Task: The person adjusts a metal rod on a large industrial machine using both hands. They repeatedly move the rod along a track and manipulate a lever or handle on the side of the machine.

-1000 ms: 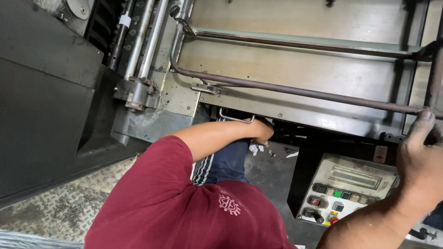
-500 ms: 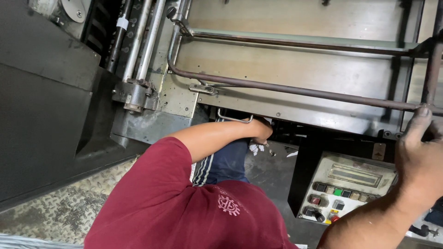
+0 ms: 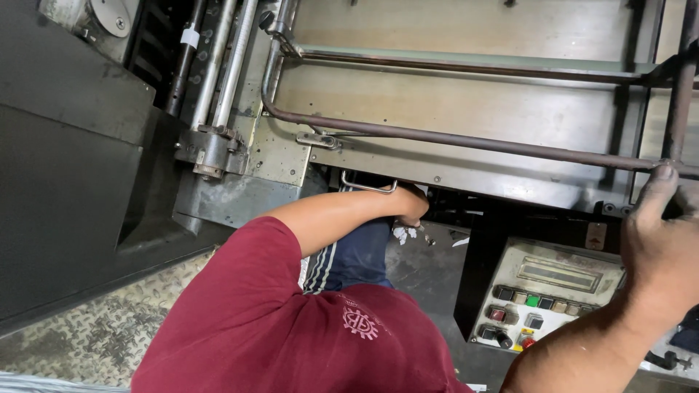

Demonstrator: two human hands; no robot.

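Rail: a brown metal bar [image 3: 466,140] runs across the machine's deck, meeting an upright post at the right edge.
Right hand: the right hand [image 3: 666,251] rests at that joint, thumb up against the bar; whether the other fingers close round it cannot be told.
Left hand: the left hand [image 3: 411,205] reaches under the deck by a small wire handle [image 3: 368,188]; its fingers are hidden, grip unknown.
Control panel: a grey button box [image 3: 542,298] sits just below the right hand.
Floor: chequered steel plate [image 3: 87,342] at lower left.
Doing it well: I judge a firm brace on the bar steadies the blind reach; keep the wrist off the buttons.
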